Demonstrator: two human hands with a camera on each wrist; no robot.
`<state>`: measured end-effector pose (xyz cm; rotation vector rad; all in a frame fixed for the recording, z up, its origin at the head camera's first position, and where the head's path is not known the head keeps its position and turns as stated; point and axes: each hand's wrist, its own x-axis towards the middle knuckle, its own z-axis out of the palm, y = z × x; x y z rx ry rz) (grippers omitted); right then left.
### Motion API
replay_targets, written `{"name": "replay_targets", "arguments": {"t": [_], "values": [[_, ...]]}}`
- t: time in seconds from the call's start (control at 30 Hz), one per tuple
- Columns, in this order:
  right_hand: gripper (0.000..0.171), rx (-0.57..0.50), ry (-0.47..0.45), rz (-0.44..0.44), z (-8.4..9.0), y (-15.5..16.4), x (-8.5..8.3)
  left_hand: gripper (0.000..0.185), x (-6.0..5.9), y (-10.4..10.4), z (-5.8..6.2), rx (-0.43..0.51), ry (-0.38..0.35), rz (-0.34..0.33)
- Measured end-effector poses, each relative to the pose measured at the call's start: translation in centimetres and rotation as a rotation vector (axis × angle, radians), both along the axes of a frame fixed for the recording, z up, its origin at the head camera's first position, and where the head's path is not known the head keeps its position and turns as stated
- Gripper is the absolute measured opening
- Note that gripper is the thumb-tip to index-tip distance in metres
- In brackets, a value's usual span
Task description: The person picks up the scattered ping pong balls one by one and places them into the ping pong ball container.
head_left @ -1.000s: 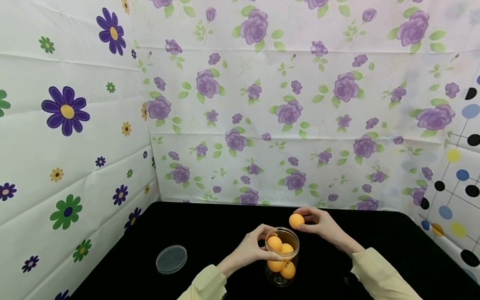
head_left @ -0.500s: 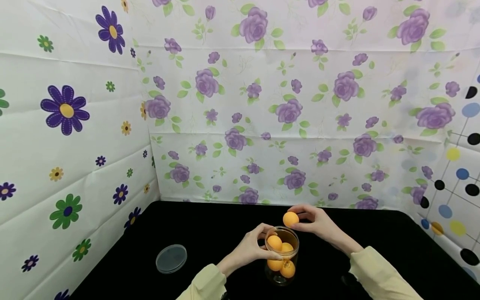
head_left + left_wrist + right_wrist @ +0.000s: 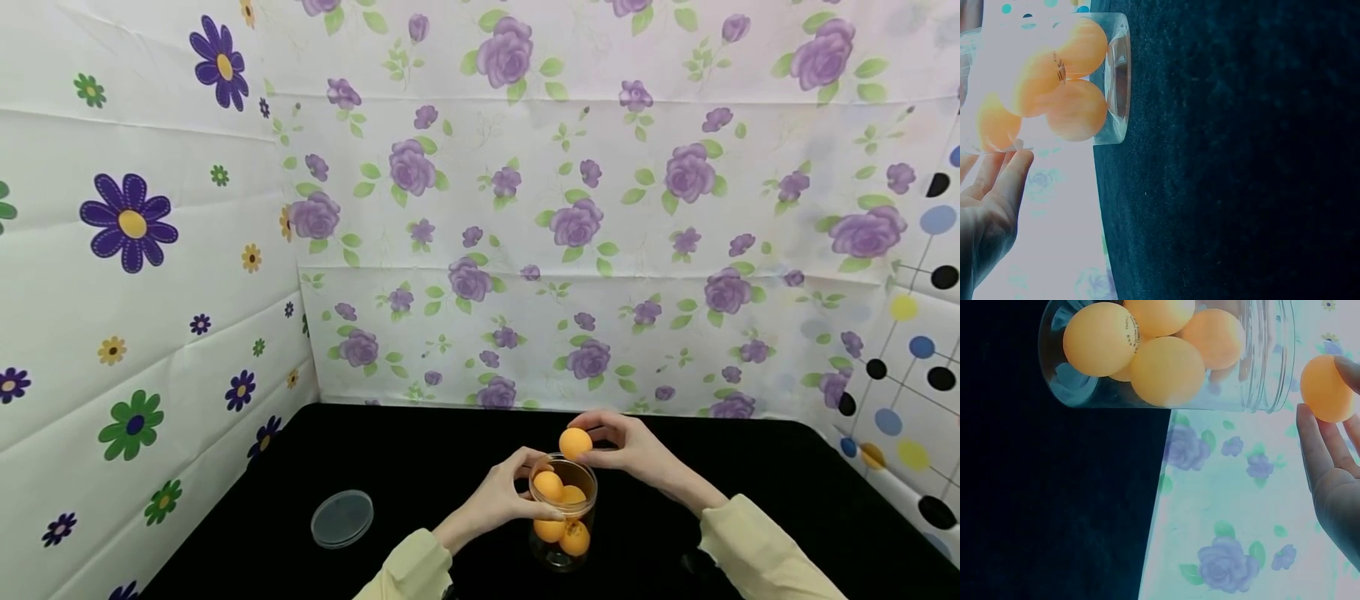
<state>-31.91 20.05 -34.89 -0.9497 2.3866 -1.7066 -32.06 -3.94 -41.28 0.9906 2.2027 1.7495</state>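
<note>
Fingers of our left hand point(image 3: 501, 498) wrap the clear jar point(image 3: 562, 521) to steady it on the bench point(image 3: 420, 467), while our right hand point(image 3: 630, 446) pinches an orange ball point(image 3: 575, 443) just above its open mouth.

Small dark print runs across one orange ball point(image 3: 1100, 339) inside the clear jar point(image 3: 1272, 375), but it is too small and blurred to read.

Pale yellow long sleeves point(image 3: 757, 542)
</note>
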Motion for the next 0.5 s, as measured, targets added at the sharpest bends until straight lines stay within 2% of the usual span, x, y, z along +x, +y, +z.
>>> {"name": "replay_targets", "arguments": {"t": [0.27, 0.5], "values": [[0.042, 0.004, -0.021, 0.024, 0.06, 0.02, 0.25, 0.056, -0.02, 0.01, -0.13, 0.01, 0.013, -0.008], [0.04, 0.0, -0.05, 0.06, 0.23, 0.19, 0.58, 0.052, -0.06, 0.03, -0.05, 0.015, -0.013, -0.01]]}}
